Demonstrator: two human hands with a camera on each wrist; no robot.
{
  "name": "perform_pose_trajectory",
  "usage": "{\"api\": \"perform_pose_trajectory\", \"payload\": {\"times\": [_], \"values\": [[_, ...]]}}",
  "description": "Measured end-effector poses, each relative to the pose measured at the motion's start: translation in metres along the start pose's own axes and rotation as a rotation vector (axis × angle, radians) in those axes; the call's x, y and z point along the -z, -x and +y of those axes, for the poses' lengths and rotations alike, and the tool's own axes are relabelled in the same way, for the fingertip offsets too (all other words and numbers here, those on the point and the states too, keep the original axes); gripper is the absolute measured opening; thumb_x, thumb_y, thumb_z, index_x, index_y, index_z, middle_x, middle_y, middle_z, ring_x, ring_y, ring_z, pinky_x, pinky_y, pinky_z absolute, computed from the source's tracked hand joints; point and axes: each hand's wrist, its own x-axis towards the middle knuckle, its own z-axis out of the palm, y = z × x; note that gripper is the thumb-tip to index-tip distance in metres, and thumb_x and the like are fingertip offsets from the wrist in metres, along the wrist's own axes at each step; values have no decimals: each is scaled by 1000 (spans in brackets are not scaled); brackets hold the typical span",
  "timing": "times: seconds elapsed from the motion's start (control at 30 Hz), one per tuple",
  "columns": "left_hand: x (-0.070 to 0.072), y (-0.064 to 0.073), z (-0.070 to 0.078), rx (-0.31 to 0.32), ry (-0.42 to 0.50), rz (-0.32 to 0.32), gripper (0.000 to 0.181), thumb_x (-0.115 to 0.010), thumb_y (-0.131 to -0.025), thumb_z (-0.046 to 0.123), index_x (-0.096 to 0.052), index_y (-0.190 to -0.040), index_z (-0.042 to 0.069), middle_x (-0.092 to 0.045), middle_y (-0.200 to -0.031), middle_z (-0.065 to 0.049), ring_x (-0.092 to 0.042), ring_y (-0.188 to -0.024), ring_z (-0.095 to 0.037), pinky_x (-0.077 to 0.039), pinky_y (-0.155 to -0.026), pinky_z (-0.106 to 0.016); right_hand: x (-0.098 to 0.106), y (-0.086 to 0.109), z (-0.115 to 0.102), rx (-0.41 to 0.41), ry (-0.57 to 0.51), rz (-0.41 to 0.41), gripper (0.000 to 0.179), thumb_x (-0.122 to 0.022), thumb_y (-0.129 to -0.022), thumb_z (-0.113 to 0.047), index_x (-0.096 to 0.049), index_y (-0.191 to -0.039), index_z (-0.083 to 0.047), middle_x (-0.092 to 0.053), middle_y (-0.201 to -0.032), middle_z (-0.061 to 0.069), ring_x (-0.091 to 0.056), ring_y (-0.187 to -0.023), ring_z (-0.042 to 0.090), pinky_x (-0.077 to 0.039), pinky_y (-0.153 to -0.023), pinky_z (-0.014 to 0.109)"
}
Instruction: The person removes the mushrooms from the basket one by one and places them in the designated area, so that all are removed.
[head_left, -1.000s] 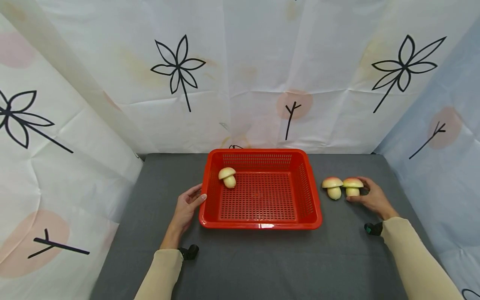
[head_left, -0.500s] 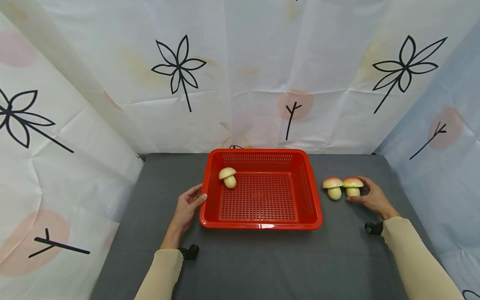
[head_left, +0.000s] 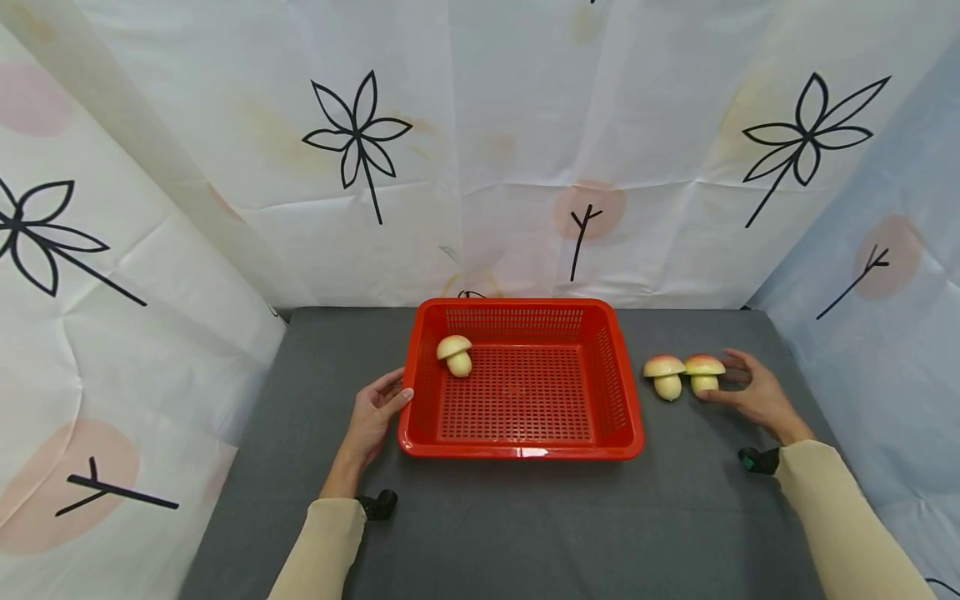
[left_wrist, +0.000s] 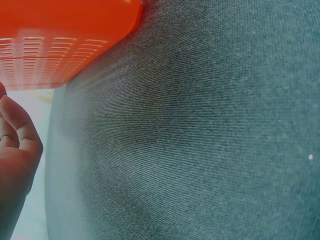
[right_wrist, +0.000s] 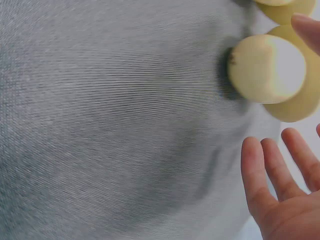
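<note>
A red plastic basket (head_left: pixel 517 450) stands on the grey tabletop, with one toy mushroom (head_left: pixel 459 360) lying inside at its far left. My left hand (head_left: pixel 372 414) holds the basket's left side, thumb over the rim and fingers along the outer wall. To the basket's right, two more toy mushrooms with reddish-yellow caps sit side by side, their caps meeting: a left one (head_left: pixel 665 377) and a right one (head_left: pixel 704 372). My right hand (head_left: pixel 757 396) is spread beside the right mushroom, thumb near its stem (right_wrist: pixel 267 68) and the other fingers apart from it.
White patterned cloth (head_left: pixel 510 167) hangs behind the table and along both sides. Grey tabletop (head_left: pixel 562 533) stretches in front of the basket. Each wrist wears a small black camera, such as the left one (head_left: pixel 380 504).
My right hand has loosened its fingers from the right mushroom and drawn slightly to the right. The mushrooms, the basket and my left hand stay in place.
</note>
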Motion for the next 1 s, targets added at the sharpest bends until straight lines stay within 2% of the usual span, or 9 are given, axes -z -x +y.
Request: {"api": "perform_pose_trajectory", "payload": {"times": [0.3, 0.57, 0.63, 0.73, 0.83, 1.0], "values": [[0, 0, 1, 15, 5, -2, 51, -65, -97, 2, -48, -143, -9, -52, -135, -34, -65, -104, -14, -55, -91, -25, 12, 11, -25, 57, -4, 53, 100, -78, -91, -23, -11, -161, 1, -27, -152, 41, -32, -132, 62, -42, -90, 72], [0, 0, 2, 24, -2, 1, 51, -66, -97, 4, -48, -144, -8, -52, -135, -33, -65, -104, -15, -55, -91, -26, 11, 15, -63, 154, 2, 80, 97, -82, -88, -19, -19, -160, -1, -34, -149, 38, -39, -128, 59, -41, -94, 69], [-1, 0, 2, 20, -5, 0, 51, -66, -98, 4, -48, -144, -8, -53, -135, -33, -65, -104, -15, -55, -91, -26, 9, 15, -73, 185, 2, 80, 95, -82, -88, -18, -22, -160, -3, -36, -148, 36, -41, -128, 56, -42, -95, 66], [-1, 0, 1, 17, -9, -2, 50, -65, -98, 3, -48, -143, -8, -52, -135, -33, -65, -104, -14, -55, -91, -25, 5, 15, -87, 226, 4, 77, 94, -82, -87, -18, -25, -160, -5, -39, -148, 33, -43, -129, 50, -47, -96, 51], [-1, 0, 1, 16, -8, 2, 50, -65, -98, 3, -49, -143, -8, -53, -134, -33, -65, -104, -14, -55, -91, -25, -1, 14, -103, 271, 2, 72, 90, -82, -87, -17, -28, -159, -6, -41, -148, 30, -44, -129, 46, -48, -94, 47], [0, 0, 2, 21, -4, 3, 50, -65, -98, 3, -48, -144, -8, -52, -135, -33, -65, -104, -14, -54, -91, -25, -17, 9, -129, 329, -44, 42, 89, -83, -87, -17, -31, -158, -8, -43, -148, 26, -44, -131, 44, -42, -98, 62]]}}
